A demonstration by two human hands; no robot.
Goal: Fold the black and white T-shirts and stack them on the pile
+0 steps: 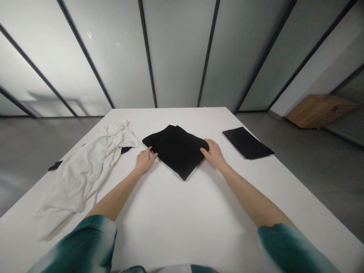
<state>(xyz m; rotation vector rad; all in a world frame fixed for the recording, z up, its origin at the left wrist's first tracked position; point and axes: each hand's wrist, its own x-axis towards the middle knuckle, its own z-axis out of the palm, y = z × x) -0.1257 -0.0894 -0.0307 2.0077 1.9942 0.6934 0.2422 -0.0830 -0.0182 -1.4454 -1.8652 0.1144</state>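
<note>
A folded black garment (176, 148) lies in the middle of the white table (182, 212), turned like a diamond. My left hand (144, 160) rests at its left edge, fingers stretched out and touching the cloth. My right hand (214, 153) lies on its right corner, fingers flat on the fabric. Neither hand is wrapped round anything.
A crumpled white garment (85, 170) sprawls over the table's left side, with dark cloth (55, 165) peeking out beneath it. A second folded black cloth (247, 143) sits at the right. A wooden box (318, 110) stands on the floor at far right. Glass panels (176, 53) rise behind.
</note>
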